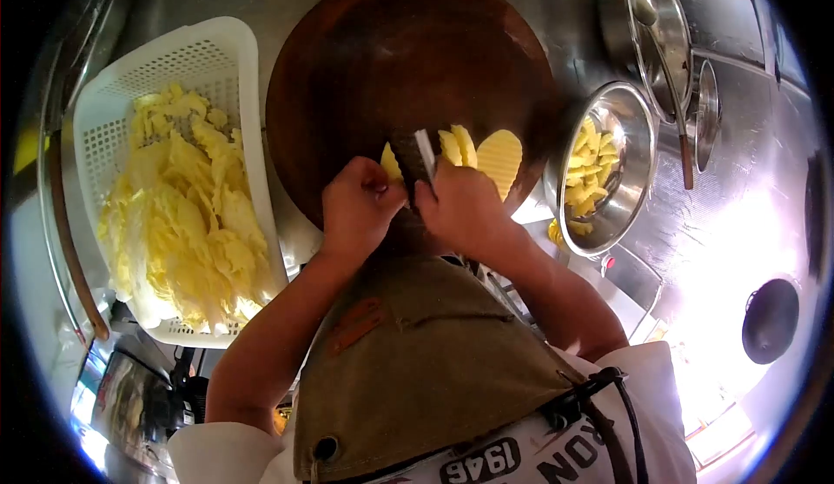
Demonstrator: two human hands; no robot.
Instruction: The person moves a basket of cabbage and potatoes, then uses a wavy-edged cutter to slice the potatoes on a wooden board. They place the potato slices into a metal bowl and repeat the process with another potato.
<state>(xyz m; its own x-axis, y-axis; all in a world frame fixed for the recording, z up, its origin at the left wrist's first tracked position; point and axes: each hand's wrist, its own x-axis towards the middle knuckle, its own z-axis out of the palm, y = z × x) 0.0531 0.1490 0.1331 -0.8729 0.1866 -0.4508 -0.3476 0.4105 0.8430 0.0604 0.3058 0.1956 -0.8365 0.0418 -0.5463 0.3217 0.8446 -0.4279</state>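
My right hand [465, 206] is closed around a crinkle cutter [424, 149], whose dark, wide blade stands on the round brown cutting board [408, 58]. Just left of the blade, my left hand [360, 206] has its fingers bent in, holding a yellow potato piece [391, 162]. To the right of the cutter, cut potato pieces [459, 147] stand close to my right knuckles. Beside them lies a flat potato slice [499, 164] with a ridged face. My right hand and the cutter hide part of the pieces.
On the left, a white perforated basket [239, 67] holds yellow cabbage leaves [182, 215]. A steel bowl [641, 136] with cut potato pieces [591, 167] stands right of the board. Behind it are a metal pot [617, 15] and a ladle [669, 67].
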